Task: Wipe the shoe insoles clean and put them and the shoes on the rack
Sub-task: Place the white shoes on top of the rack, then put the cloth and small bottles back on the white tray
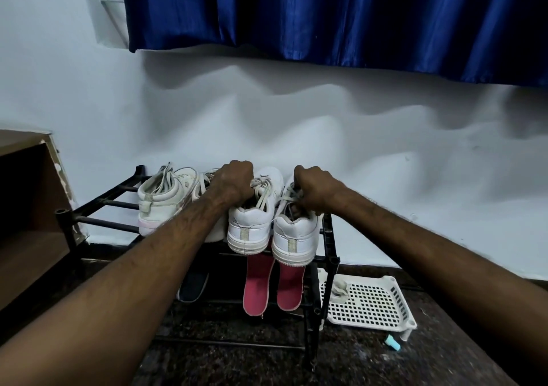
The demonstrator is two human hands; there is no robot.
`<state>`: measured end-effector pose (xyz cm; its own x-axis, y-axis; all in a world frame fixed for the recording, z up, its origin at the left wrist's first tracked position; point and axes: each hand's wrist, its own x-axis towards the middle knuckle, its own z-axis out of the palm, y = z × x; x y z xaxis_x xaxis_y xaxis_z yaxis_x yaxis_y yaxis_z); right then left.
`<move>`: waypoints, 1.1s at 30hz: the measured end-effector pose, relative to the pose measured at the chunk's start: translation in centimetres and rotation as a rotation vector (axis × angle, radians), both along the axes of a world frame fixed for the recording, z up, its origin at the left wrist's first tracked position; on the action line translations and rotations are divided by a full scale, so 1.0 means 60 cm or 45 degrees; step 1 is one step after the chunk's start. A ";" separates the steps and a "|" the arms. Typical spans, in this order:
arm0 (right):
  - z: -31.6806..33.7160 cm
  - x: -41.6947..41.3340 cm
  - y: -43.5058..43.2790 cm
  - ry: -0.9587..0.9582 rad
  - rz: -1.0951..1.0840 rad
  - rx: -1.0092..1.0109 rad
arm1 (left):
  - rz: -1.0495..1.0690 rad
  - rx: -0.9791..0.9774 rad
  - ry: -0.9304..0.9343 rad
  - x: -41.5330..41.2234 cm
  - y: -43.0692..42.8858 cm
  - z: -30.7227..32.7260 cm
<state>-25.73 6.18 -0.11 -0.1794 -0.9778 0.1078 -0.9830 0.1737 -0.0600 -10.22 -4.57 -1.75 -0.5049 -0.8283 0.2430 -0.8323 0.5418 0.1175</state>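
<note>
Pink foam insoles (258, 287) were laid on the black tubular rack's (100, 204) lower tier. White laced sneakers (252, 225), gripped by left hand (234, 184) and right hand (314, 191), seemed nearly shelved above.

One head-worn wide-angle view looks forward and down at the black shoe rack (328, 237) from in front of and above it, facing the white wall (355, 136) behind the rack. It sits close: the left forearm (142, 261) and right forearm (415, 237) enter at the bottom corners and reach the white sneakers (252, 228) on the rack's top tier, mid-frame. A blue curtain (326, 14) hangs above the rack.
</note>
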 end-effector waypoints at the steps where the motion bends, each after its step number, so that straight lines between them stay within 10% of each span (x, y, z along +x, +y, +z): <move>1: 0.003 0.001 0.003 -0.032 0.003 0.024 | 0.006 0.052 -0.099 -0.003 0.007 0.008; 5: 0.029 -0.001 0.021 -0.187 0.041 0.185 | -0.024 0.118 -0.383 -0.015 0.033 0.077; 13: 0.122 -0.080 0.141 -0.044 -0.035 0.110 | -0.390 0.296 0.305 -0.121 0.173 0.203; 21: 0.146 -0.178 0.358 -0.047 -0.231 0.098 | -0.640 0.341 0.161 -0.213 0.348 0.182; 33: -0.197 -0.365 0.354 -0.282 -0.268 0.275 | -0.513 0.572 0.056 -0.333 0.309 -0.293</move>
<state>-47.63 27.42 -11.95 -0.3751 -0.9129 -0.1610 -0.8915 0.4029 -0.2070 -30.20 13.98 -19.35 -0.7976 -0.6003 -0.0583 -0.5610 0.7029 0.4373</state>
